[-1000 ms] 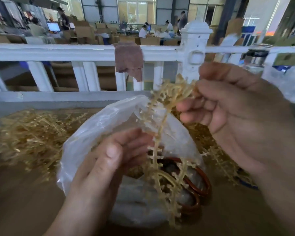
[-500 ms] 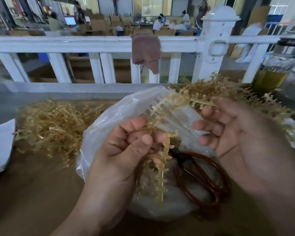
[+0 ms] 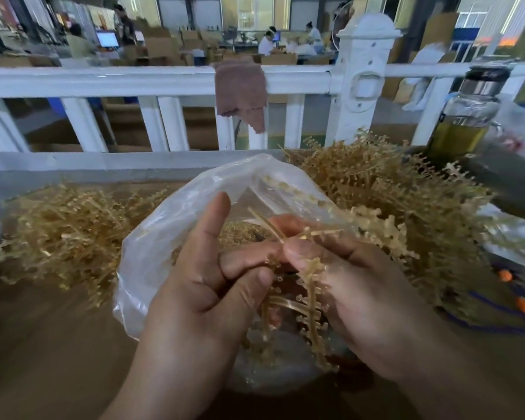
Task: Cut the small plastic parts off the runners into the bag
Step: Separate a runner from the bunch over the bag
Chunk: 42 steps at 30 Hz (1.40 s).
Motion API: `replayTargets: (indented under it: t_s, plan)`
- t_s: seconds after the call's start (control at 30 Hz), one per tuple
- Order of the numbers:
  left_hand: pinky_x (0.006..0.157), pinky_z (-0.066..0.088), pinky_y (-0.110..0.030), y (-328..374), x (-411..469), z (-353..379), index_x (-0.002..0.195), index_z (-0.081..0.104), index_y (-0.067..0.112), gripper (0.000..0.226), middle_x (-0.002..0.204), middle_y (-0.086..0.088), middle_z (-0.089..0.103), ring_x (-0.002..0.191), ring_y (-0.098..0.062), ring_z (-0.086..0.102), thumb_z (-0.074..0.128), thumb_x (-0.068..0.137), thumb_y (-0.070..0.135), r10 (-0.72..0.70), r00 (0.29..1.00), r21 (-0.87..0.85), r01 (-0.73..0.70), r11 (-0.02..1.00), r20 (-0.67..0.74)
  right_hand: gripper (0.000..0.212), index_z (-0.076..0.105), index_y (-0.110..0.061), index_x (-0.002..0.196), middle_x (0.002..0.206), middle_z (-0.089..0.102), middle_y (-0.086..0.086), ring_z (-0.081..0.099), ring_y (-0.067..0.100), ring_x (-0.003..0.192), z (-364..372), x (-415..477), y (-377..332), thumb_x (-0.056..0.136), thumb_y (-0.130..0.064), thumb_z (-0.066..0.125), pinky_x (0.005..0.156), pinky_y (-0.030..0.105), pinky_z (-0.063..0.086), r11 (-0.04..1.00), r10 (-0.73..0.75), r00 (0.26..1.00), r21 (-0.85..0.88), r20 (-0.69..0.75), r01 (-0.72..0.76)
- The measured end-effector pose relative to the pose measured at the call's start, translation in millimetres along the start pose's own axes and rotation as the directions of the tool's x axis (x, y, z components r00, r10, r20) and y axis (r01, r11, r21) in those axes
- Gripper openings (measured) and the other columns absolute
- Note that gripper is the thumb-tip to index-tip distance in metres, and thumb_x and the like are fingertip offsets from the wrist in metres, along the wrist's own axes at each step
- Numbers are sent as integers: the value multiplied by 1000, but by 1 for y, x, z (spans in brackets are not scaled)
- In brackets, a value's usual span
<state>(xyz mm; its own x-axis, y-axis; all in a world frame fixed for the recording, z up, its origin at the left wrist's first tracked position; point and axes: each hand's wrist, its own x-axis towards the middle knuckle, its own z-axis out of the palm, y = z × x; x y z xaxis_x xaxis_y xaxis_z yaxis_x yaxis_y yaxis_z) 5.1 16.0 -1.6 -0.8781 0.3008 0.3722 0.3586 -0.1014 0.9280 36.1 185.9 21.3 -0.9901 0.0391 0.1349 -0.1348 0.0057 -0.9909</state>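
Pinching tan, nub-lined runner [image 3: 312, 301] over clear bag [image 3: 164, 237].

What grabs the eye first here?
Dead centre, the left hand and right hand both pinch one tan runner in front of the open clear plastic bag. Tangled tan runners flank it: a left heap and a taller right heap. Behind, a brown cloth hangs over the white railing.
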Motion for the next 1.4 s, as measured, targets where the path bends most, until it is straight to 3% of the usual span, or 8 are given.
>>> replayTargets:
  t_s: [0.1,0.2,0.33,0.43,0.6,0.97,1.2,1.4]
  plan:
    - [55,58,-27,4,2,5,110,73,34,44,99,-7,80,85,-18,77,81,69,21,-62,998,-200,56,978,-24,42,74,-40,107,109,75,-7,71,19,104,3,-2,2,67,-52,74,85,48,57,995,23,1000,96,-7,-22]
    - [52,56,-23,6,3,6,87,80,23,23,87,-14,79,74,-16,76,84,64,19,-112,994,-280,110,954,10,35,76,-38,102,99,77,-7,75,15,91,6,-4,0,68,-47,78,72,40,60,995,20,999,97,-43,-15]
    - [59,57,-24,8,3,4,88,80,17,26,80,-14,76,70,-18,73,81,67,32,-131,989,-249,143,958,65,27,78,-30,95,88,78,-3,76,15,82,7,-6,-2,71,-42,84,70,34,60,994,8,996,111,-94,2]
    - [58,57,-23,10,2,5,84,80,21,19,74,-11,75,69,-16,73,82,68,31,-101,995,-228,99,969,1,23,76,-22,89,78,74,4,73,22,77,7,-2,-3,74,-39,82,76,47,60,989,-17,995,146,-103,32]
    - [66,56,-14,20,-4,12,85,77,37,16,76,1,77,70,-7,74,83,71,34,79,992,30,-77,997,-102,28,71,-8,74,68,67,13,65,23,65,9,-2,-4,80,-36,74,67,32,52,941,26,999,339,-47,-8]
    - [71,48,-5,10,-10,9,95,67,42,9,92,20,74,81,0,71,67,87,45,318,928,410,-218,886,-194,25,75,-14,94,77,64,8,62,18,65,3,2,-4,86,-36,68,60,29,54,756,79,993,644,90,-119]
    - [81,58,-23,13,-3,5,92,77,23,46,92,-11,78,94,-27,76,80,72,64,-67,997,-145,61,988,-33,22,75,-9,88,78,66,7,64,18,70,-4,2,-4,85,-29,67,68,29,57,766,37,989,632,144,-121]
    - [78,59,-26,14,1,-3,90,84,16,55,90,-14,79,88,-23,76,93,56,57,-222,926,-237,300,924,306,35,72,-11,89,74,59,10,58,21,59,-9,1,-4,74,-41,81,56,31,50,823,70,958,527,279,-213]
